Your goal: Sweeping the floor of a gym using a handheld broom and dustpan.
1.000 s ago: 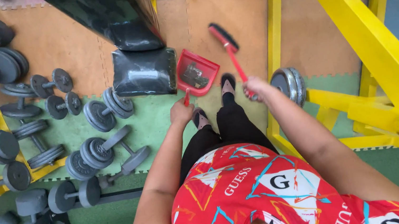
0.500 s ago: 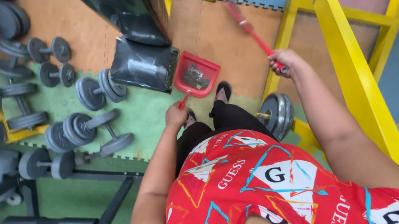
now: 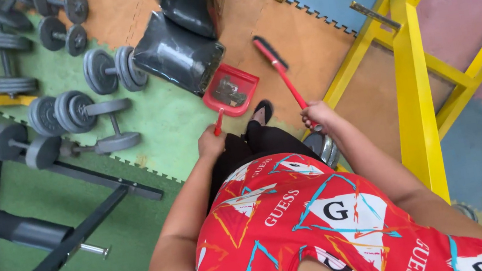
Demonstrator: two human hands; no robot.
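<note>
One red dustpan (image 3: 229, 91) sits loaded on the mat against the black pad (image 3: 176, 52), my left hand (image 3: 211, 141) clenched on its handle, my right hand (image 3: 318, 115) gripping the red brush (image 3: 280, 71); I judge tilting could spill debris.

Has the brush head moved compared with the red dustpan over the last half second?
Yes. The brush in the right hand has swung back in from out near the yellow frame, and its bristles now sit just right of the red dustpan.
</note>
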